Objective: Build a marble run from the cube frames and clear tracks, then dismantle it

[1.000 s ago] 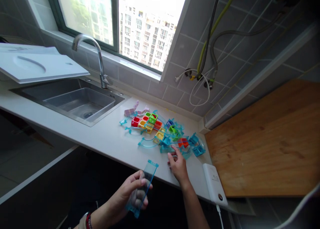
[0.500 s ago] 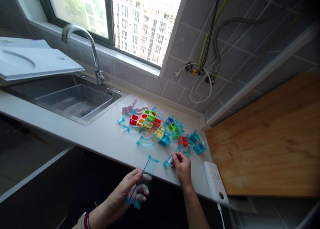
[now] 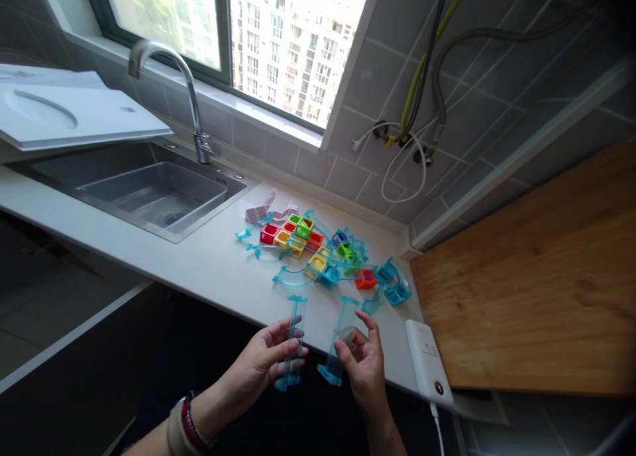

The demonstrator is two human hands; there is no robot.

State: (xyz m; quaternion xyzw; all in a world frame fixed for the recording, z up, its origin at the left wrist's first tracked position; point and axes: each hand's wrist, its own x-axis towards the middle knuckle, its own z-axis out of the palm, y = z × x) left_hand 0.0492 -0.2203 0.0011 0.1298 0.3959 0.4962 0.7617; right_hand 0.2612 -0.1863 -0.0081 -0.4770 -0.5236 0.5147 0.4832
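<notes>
L grip [image 3: 263, 355] closed on clear blue strip [image 3: 297, 320], R grip [image 3: 366, 364] likewise on 2nd strip [image 3: 346, 318], apart, nr desk [image 3: 209, 270] edge; mid-length holds prob. leave ends free; colored blocks [image 3: 297, 244] on desk beyond

Your left hand [image 3: 271, 353] is holding a translucent blue plastic strip [image 3: 297, 322]; your right hand [image 3: 366, 363] is gripping a similar strip [image 3: 344, 325], near but apart. Both are pointing away from you, showing thicker ends.

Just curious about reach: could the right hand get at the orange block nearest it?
Probably yes: nothing tall stands between the right hand and the orange block, though that hand holds a blue strip.
</notes>
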